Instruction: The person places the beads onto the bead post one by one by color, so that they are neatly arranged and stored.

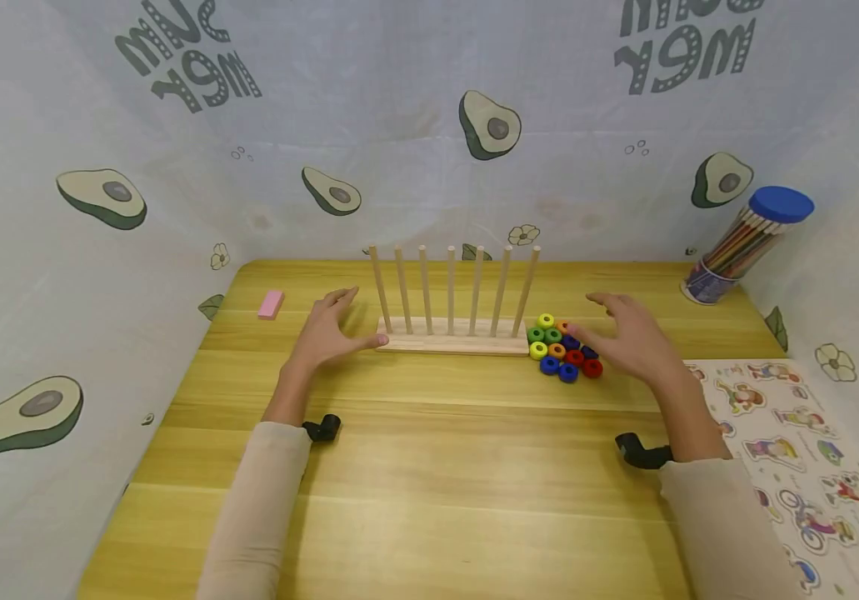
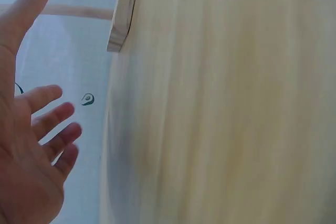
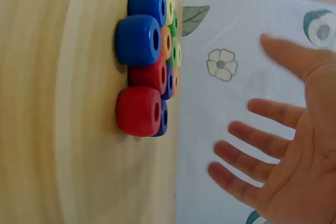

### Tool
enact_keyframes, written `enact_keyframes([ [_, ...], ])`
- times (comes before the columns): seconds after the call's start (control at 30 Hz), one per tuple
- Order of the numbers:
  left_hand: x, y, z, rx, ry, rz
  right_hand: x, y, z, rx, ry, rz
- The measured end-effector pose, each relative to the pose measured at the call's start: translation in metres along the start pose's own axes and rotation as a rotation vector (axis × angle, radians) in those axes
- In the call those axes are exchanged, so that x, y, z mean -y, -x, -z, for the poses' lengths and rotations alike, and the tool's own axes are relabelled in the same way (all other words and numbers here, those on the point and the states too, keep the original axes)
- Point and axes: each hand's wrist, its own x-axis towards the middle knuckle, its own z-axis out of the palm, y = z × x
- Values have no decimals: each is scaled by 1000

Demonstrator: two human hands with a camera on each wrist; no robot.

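A wooden rack (image 1: 453,343) with several upright pegs stands at the back middle of the table. My left hand (image 1: 324,333) is at its left end, fingers spread and holding nothing; the thumb lies by the base's end, and whether it touches I cannot tell. Against the rack's right end sits a cluster of coloured beads (image 1: 556,351) in yellow, green, orange, blue and red, holes facing up. My right hand (image 1: 627,337) hovers just right of the beads, fingers apart and nothing in it. The right wrist view shows a red bead (image 3: 139,111) nearest, with a gap to the hand (image 3: 294,145).
A pink eraser-like block (image 1: 271,305) lies at the back left. At the back right stands a clear jar (image 1: 729,250) of coloured sticks with a blue lid. A sticker-like picture sheet (image 1: 796,450) covers the right side. Avocado-print cloth (image 1: 414,125) hangs behind the table.
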Motion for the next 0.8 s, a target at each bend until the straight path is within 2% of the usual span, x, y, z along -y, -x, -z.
enact_keyframes([
  [0.13, -1, 0, -9, 34, 120, 3, -6, 10, -6, 2, -75, -2],
  [0.27, -2, 1, -16, 45, 195, 7, -8, 21, -14, -47, -112, 1],
  [0.43, -3, 2, -24, 73, 207, -1, -7, 32, -24, -84, -167, 30],
  [0.63, -1, 2, -32, 74, 193, -29, -7, 36, -35, -54, -166, 54],
  [0.8, 1, 2, -34, 55, 194, -71, -8, 35, -43, -27, -160, 28],
])
